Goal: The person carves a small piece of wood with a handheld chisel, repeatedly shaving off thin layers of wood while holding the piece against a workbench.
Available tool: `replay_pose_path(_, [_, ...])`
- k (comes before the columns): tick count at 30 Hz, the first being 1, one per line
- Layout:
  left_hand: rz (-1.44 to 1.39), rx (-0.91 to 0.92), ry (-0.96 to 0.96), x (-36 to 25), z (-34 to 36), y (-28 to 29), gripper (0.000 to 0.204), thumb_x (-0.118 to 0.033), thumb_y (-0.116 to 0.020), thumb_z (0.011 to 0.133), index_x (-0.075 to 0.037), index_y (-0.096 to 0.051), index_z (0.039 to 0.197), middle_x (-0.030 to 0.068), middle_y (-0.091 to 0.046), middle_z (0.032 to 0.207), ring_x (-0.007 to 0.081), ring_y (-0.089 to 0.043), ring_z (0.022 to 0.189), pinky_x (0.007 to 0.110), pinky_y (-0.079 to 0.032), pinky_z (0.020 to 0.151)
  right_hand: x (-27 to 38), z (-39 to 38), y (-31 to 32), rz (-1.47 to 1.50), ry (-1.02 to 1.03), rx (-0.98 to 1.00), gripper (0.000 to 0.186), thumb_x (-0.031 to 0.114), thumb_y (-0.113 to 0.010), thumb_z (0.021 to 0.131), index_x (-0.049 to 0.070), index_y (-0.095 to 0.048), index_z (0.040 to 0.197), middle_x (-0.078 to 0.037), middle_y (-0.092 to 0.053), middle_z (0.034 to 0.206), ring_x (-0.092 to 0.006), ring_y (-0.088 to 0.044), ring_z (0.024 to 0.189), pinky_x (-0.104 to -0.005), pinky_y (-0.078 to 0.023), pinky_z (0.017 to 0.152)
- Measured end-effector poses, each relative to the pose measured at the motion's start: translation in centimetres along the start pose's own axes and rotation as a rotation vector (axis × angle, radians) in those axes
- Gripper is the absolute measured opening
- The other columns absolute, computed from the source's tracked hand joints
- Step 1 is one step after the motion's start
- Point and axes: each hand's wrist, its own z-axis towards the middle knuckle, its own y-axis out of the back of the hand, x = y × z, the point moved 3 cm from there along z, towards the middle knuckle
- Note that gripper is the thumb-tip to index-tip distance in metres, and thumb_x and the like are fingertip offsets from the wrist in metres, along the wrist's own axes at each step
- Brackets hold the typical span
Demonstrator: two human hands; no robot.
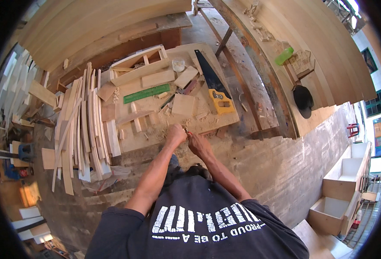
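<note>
My left hand (177,134) is closed at the near edge of a low wooden work board (156,134). My right hand (200,145) is closed right beside it, the two almost touching. Between them shows a small dark and orange-red thing (188,132), too small to name. Just beyond the hands lie wood shavings and a square wood block (183,105). A handsaw (214,82) with a yellow handle lies to the right on the board. Farther back are a green ruler (146,93) and an open wooden frame box (139,64).
Long thin wood strips (80,125) are heaped at the left, some hanging past the board. A clear plastic cup (178,65) stands at the back. On the right, a long bench holds a green bottle (284,56) and a black cap (302,101). Wooden drawer boxes (344,181) stand at the far right.
</note>
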Motion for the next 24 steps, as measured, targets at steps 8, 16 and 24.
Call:
replay_pose_path(8, [-0.073, 0.010, 0.000, 1.2, 0.1, -0.9, 0.027, -0.017, -0.074, 0.077, 0.003, -0.071, 0.094, 0.0254, -0.069, 0.092, 0.0390, -0.068, 0.086, 0.044, -0.054, 0.075, -3.2, -0.9, -1.4, 0.091, -0.045, -0.043, 0.048, 0.035, -0.033, 0.103, -0.004, -0.059, 0.097, -0.032, -0.062, 0.095, -0.0488, -0.059, 0.092, -0.0542, -0.046, 0.080])
replay_pose_path(16, [-0.350, -0.176, -0.094, 2.4, -3.0, -0.2, 0.020, -0.014, -0.069, 0.083, -0.001, -0.073, 0.098, 0.0262, -0.067, 0.083, 0.0387, -0.067, 0.078, 0.044, -0.051, 0.072, -6.2, -0.7, -2.2, 0.248, -0.061, -0.033, 0.049, 0.040, -0.034, 0.103, -0.005, -0.053, 0.099, -0.033, -0.062, 0.093, -0.0513, -0.057, 0.092, -0.0557, -0.044, 0.077])
replay_pose_path(24, [-0.099, -0.272, -0.353, 3.1, -2.4, 0.0, 0.018, -0.007, -0.057, 0.084, 0.002, -0.070, 0.092, 0.0256, -0.065, 0.080, 0.0415, -0.065, 0.079, 0.048, -0.051, 0.074, 0.5, -3.9, 0.1, 0.161, -0.063, -0.031, 0.049, 0.040, -0.035, 0.102, -0.006, -0.052, 0.097, -0.034, -0.062, 0.085, -0.0509, -0.059, 0.084, -0.0563, -0.045, 0.074])
